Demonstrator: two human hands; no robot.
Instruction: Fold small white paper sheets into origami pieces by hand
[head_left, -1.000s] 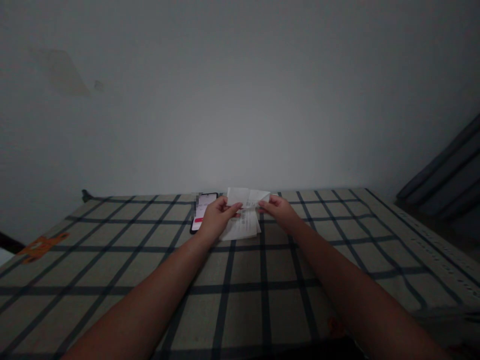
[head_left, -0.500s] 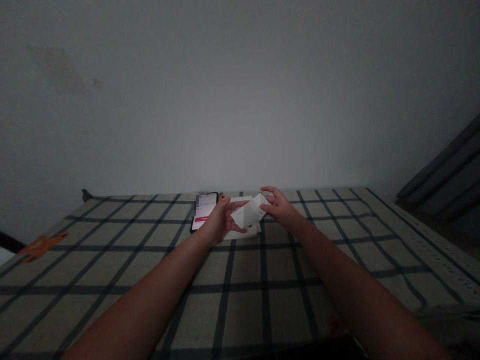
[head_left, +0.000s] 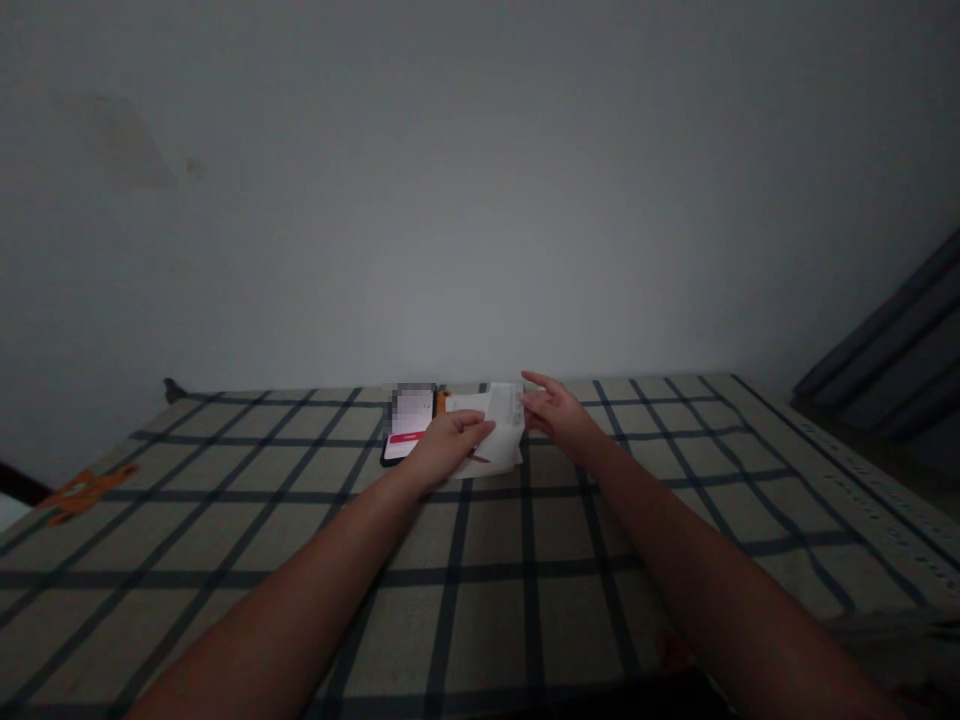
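A thin white slip of paper (head_left: 505, 418) with faint print is held up between my hands at the far side of the cloth. My left hand (head_left: 448, 443) is closed on its left edge, thumb on the near face. At its upper right edge, my right hand (head_left: 553, 414) pinches the paper between thumb and fingers, with the index finger stretched out. More white paper (head_left: 466, 402) lies flat below and behind the slip, partly hidden by my left hand. A lit phone (head_left: 409, 420) with a red button on its screen lies just left of my left hand.
A checked cloth (head_left: 495, 610) covers the whole surface, which meets a grey wall (head_left: 480, 200) at the back. An orange printed figure (head_left: 91, 492) shows at the left edge. Dark striped fabric (head_left: 892, 330) hangs at the right.
The slip, folded and tilted before, is now opened out and more upright. My left hand has turned from spread fingers under the paper to a grip with the thumb on top.
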